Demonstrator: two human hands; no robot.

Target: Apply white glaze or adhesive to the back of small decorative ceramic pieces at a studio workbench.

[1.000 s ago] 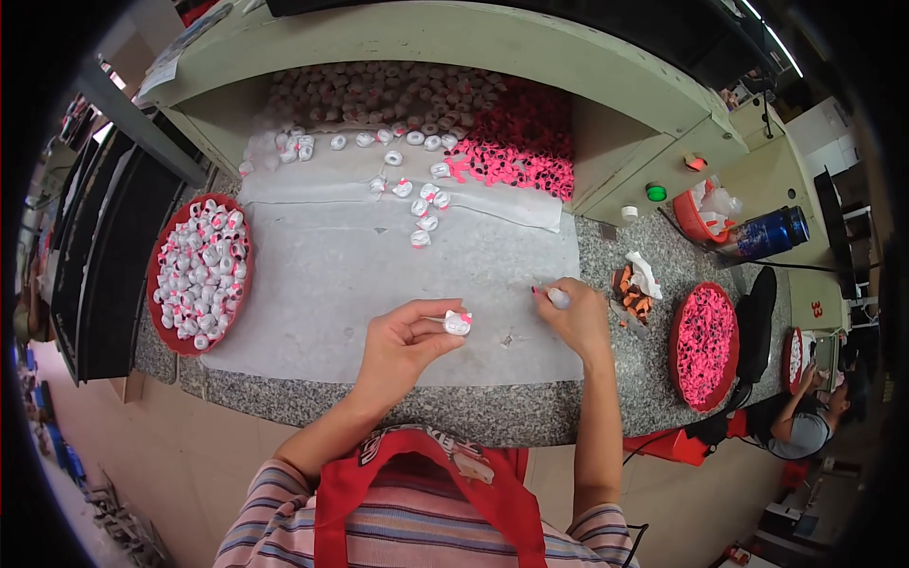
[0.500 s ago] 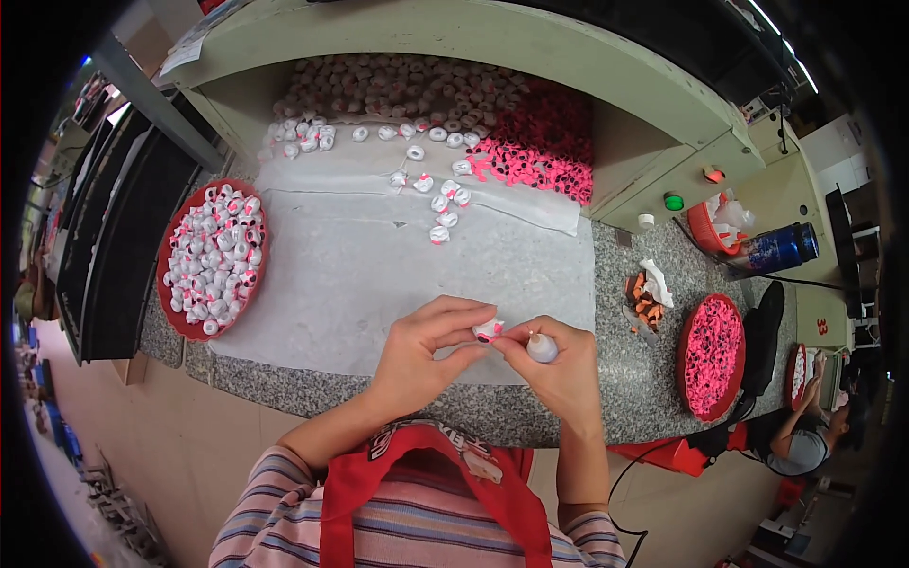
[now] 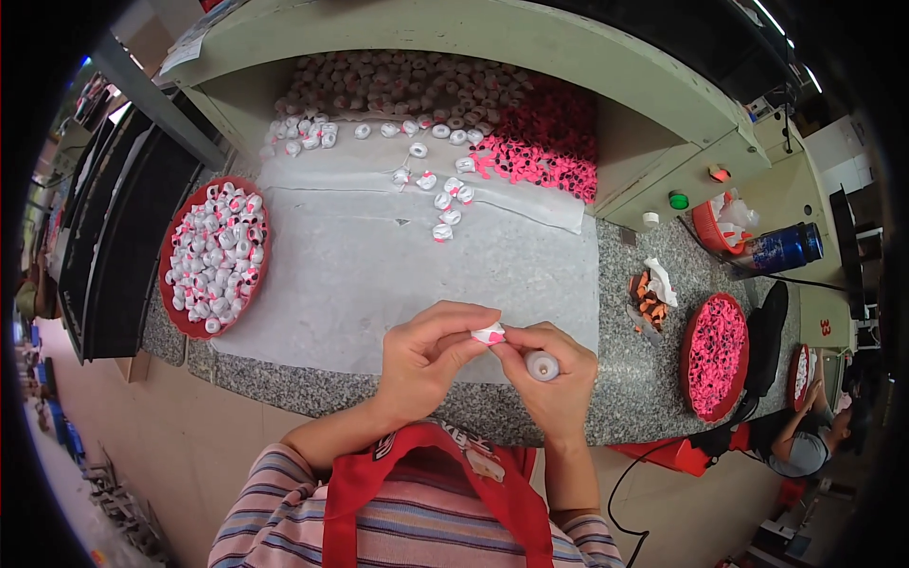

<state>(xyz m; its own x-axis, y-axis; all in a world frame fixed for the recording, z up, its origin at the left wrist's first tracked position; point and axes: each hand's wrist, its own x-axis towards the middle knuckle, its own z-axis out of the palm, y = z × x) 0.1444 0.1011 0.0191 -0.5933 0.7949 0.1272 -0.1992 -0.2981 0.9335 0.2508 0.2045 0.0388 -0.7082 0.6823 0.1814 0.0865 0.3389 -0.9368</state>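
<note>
Above the near part of the white sheet, my left hand pinches a small white rounded piece with a pink patch, between thumb and fingers. My right hand meets it from the other side, its thumb and forefinger tips pressed at the piece's pink end. Tucked in that same right hand is a small whitish squeeze bottle, its narrow tip pointing up. Several similar white and pink pieces lie farther back on the sheet.
At left stands a red bowl heaped with white pieces; at right, a red bowl of pink and black bits. Beneath the green hood lie more of both. Scraps, a red basket and a blue bottle sit right. A co-worker is far right.
The right fingertips have closed in on the white piece, which has turned in my grip. The squeeze bottle has tilted, its tip now toward me. The view has shifted slightly.
</note>
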